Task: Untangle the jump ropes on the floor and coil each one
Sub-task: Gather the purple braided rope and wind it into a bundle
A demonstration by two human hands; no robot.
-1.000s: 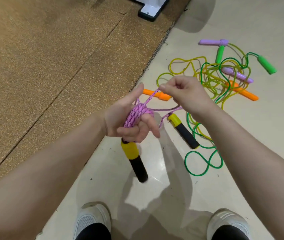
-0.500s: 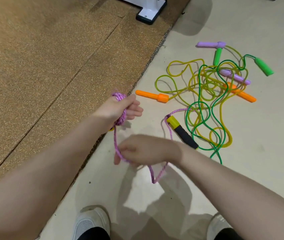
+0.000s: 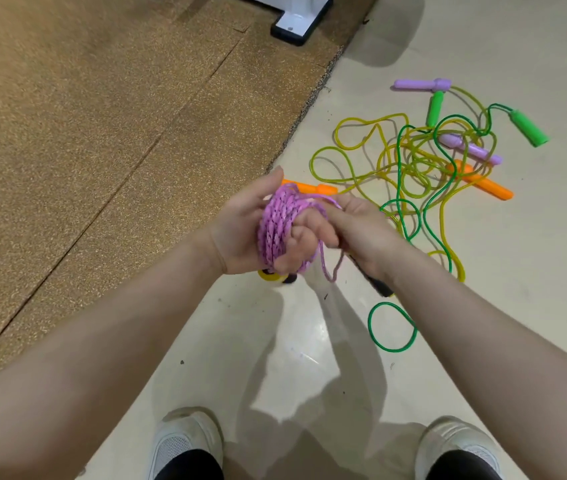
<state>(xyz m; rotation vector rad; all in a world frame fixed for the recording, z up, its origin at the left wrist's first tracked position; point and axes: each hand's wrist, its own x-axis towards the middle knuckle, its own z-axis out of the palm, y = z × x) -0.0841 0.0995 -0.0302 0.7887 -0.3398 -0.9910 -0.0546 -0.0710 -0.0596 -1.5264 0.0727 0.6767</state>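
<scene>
Since half a second ago your right hand [image 3: 361,233] has come up from below to meet your left hand [image 3: 240,230], and the purple braided rope [image 3: 278,226] now sits in more turns round the left fingers.

Floor: pale glossy tile floor [image 3: 309,358] on the right, speckled brown mat [image 3: 102,133] on the left, its edge running diagonally. White stand foot [image 3: 297,24] with a dark rim rests on the mat at the top.

Tangle on the tile, well apart from your hands: yellow rope [image 3: 354,147] and green rope [image 3: 392,327] looped through each other. Among them 2 green handles [image 3: 529,128], 2 lilac handles [image 3: 420,84] and 2 orange handles [image 3: 482,183], the second orange one just behind your left hand.

Purple rope: thick coil, pink-purple with dark flecks, wound across the left palm; 1 loose loop hangs below the hands. Its yellow collar [image 3: 270,275] peeks out under the left hand. A black handle [image 3: 377,287] pokes out beneath the right wrist.

Left hand: thumb up, fingers curled round the coil. Right hand: fingers bent at the coil, touching the left fingers; whether they pinch the strand, you cannot tell.

Your 2 white shoes [image 3: 185,441] stand on the tile at the bottom edge.
</scene>
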